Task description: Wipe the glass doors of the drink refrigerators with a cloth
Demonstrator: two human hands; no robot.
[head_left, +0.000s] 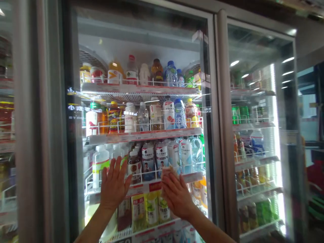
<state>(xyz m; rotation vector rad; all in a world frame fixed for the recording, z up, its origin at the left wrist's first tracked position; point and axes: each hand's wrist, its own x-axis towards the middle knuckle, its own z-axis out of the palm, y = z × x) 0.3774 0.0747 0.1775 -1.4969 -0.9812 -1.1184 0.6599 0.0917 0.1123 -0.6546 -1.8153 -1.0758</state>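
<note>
My left hand [113, 187] lies flat against the glass door [141, 44] of a drinks fridge, fingers spread and pointing up, holding nothing. My right hand [177, 195] is beside it on the same glass, fingers together, pressing a small pale cloth-like pad [167, 171] under the fingertips. Behind the glass at hand height stand white-labelled bottles [162, 157] on a wire shelf [141, 136], with yellow-green bottles [152, 209] on the shelf below.
The fridge has several shelves of bottled drinks. A metal door post [224, 128] separates it from a second glass door [258, 135] on the right, also full of drinks. Another fridge frame [37, 121] stands at the left.
</note>
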